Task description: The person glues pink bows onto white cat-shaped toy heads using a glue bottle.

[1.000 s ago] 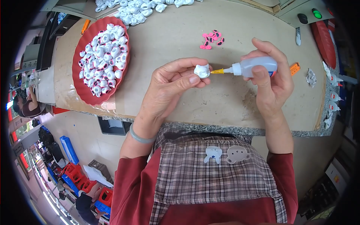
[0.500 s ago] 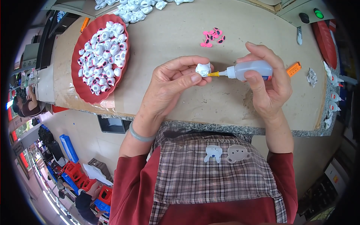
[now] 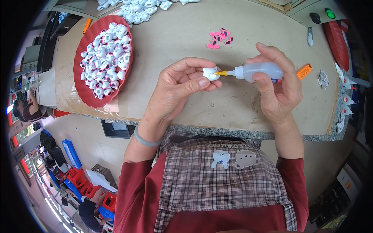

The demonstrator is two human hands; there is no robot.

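A small white rounded piece (image 3: 211,73) is pinched between the thumb and fingers of my left hand (image 3: 182,79). My right hand (image 3: 280,83) is closed around a translucent squeeze glue bottle (image 3: 262,72), lying almost level. Its yellow nozzle tip (image 3: 221,73) points left and meets the face of the white piece. Beyond my hands, several pink pieces with black spots (image 3: 220,38) lie loose on the table. To the left, a red scalloped tray (image 3: 129,66) holds a heap of white pieces with pink and black marks (image 3: 105,58).
More white pieces (image 3: 140,13) are piled at the table's far edge. An orange box-like item (image 3: 304,71) and crumpled paper (image 3: 323,80) lie to the right. Several small glue bottles (image 3: 347,100) line the right edge, near a red dish (image 3: 335,44). Other people sit off to the left.
The white piece has turned slightly in my left fingers. The nozzle tip has shifted a little up and left, onto the middle of its face.
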